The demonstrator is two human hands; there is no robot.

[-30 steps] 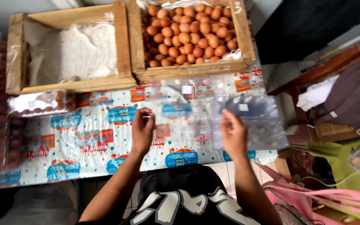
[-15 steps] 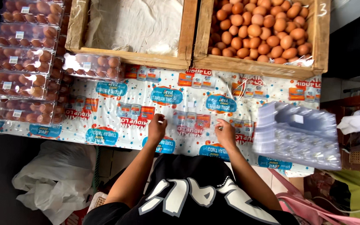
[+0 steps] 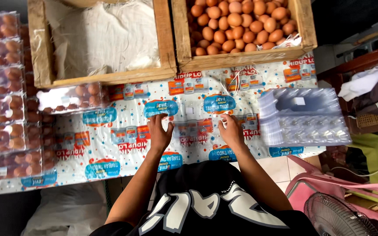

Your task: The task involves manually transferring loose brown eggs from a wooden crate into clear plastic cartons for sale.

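I see open table between my hands; stacked clear trays block the right, filled egg packs the left, wooden crates ahead.

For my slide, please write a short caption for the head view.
Both hands, left hand and right hand, rest on a clear egg tray on the printed table cover, below the crate of eggs.

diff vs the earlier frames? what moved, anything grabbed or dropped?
A second ago the right hand was at the stack of clear egg trays; it has pulled back left to the printed table cover, holding nothing visible. The left hand stays flat on the cover. Egg crate, empty crate and packed egg cartons look unmoved.
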